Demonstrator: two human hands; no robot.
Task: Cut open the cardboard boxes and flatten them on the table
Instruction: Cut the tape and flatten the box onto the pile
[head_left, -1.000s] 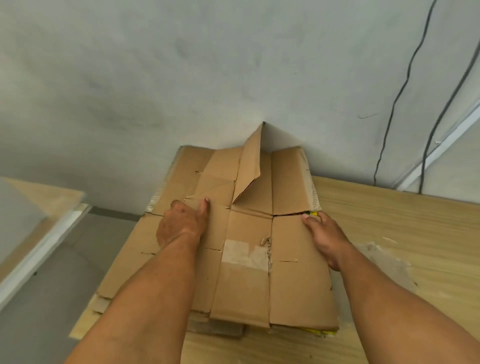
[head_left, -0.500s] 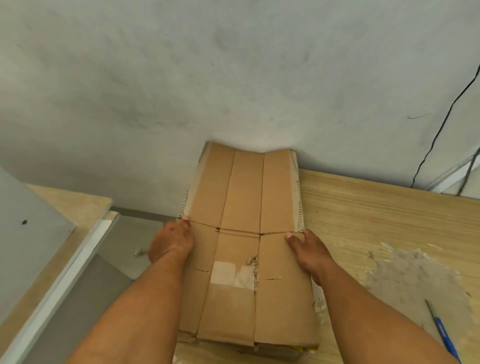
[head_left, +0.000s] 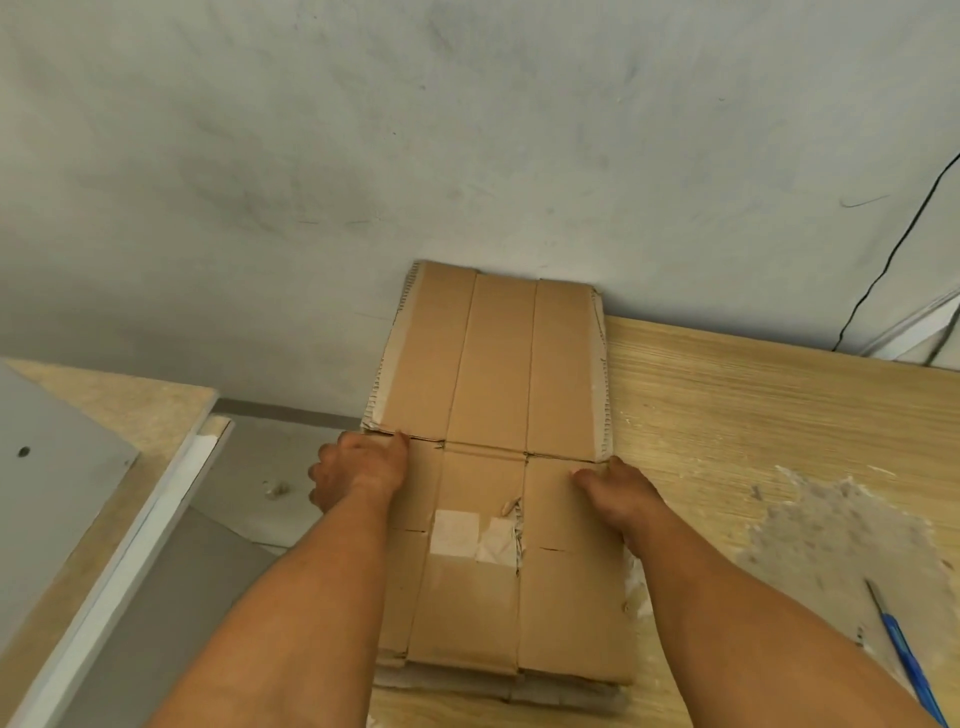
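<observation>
A grey panel (head_left: 52, 467) lies at the far left, well apart from the work. One left hand (head_left: 358, 467) grips the left edge of the flattened cardboard (head_left: 498, 364), thumb on top along the cross crease, fingers curled over the side. The cardboard lies at the table's (head_left: 753, 405) left end, its long axis running straight away from the person and its far end tilted up against the wall (head_left: 467, 130). The top sheet shows three lengthwise panels and one pale tape patch (head_left: 457, 532). More layers show under its near edge, but how many cannot be told. One right hand (head_left: 621, 493) holds the right edge level with the crease, thumb on top, so the cardboard sits between both hands. One blue cutter (head_left: 906, 662) lies on the table, far right.
</observation>
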